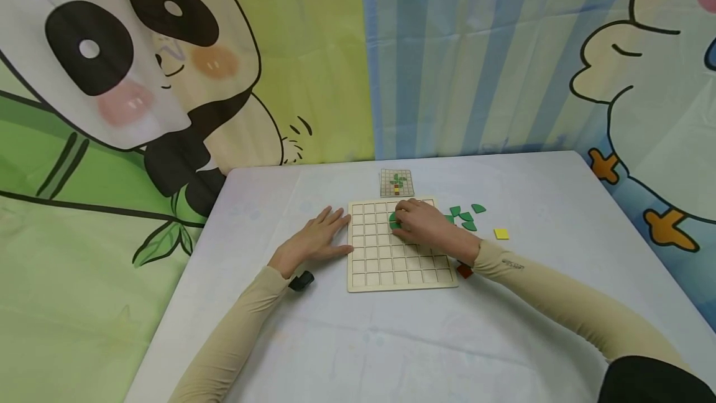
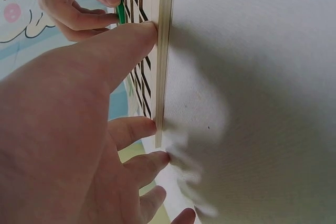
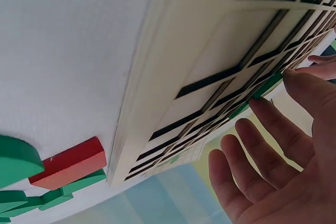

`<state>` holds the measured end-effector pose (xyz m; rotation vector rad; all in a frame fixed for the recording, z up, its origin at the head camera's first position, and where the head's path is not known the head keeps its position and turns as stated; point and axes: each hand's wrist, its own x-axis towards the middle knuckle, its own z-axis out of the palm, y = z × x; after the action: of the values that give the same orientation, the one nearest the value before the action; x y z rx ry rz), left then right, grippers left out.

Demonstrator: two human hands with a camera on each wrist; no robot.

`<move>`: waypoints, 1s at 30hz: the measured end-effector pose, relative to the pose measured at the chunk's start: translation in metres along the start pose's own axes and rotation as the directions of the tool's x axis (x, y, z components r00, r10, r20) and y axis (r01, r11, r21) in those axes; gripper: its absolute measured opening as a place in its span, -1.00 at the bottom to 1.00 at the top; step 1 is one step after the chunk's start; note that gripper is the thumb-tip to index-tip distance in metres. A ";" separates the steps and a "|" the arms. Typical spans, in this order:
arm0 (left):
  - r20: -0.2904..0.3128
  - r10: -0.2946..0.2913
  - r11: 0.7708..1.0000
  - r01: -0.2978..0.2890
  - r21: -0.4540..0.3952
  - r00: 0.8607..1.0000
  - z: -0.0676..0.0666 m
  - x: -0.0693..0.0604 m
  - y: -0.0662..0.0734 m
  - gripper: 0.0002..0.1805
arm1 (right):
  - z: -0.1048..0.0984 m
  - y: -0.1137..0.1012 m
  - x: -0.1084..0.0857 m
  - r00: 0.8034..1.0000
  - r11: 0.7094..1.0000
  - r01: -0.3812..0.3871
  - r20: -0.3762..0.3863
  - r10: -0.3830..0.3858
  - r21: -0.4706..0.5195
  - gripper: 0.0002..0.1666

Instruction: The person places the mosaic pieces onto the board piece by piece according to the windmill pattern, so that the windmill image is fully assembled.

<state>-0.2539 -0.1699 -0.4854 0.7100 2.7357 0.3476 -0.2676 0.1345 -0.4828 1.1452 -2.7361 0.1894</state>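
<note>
pale tan board point(image 1: 371, 252) with a square grid, super green pieces point(image 1: 468, 226), yellow tile point(image 1: 501, 234), red block point(image 3: 71, 162), plain white bench point(image 1: 391, 347), beige sleeves point(image 1: 235, 334), blue-striped backdrop point(image 1: 486, 48)

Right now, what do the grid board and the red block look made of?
The grid board looks like wood: pale, matt, with lines along its edge. The red block might be painted wood or plastic; its smooth, even colour fits both.

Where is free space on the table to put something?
Free: the table before the grid board, between both sleeves; also right of the yellow tile. Crowded: the board's right side, with green pieces and the red tile.
</note>
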 end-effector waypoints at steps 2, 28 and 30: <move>-0.001 0.000 1.000 0.000 0.000 1.000 0.000 0.000 0.000 -0.06 | 0.001 -0.001 0.001 1.000 1.000 -0.010 -0.003 0.010 -0.003 -0.67; 0.000 0.003 1.000 -0.003 0.008 1.000 0.000 0.000 0.000 -0.06 | 0.005 -0.004 -0.001 0.998 0.999 -0.025 -0.050 0.027 0.039 -0.76; -0.001 0.003 1.000 -0.003 0.007 1.000 0.000 0.000 0.000 -0.06 | 0.005 -0.004 -0.001 0.998 0.998 -0.035 -0.041 0.037 0.051 -0.73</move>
<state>-0.2542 -0.1696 -0.4854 0.7163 2.7381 0.3386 -0.2644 0.1318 -0.4881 1.0915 -2.7313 0.2852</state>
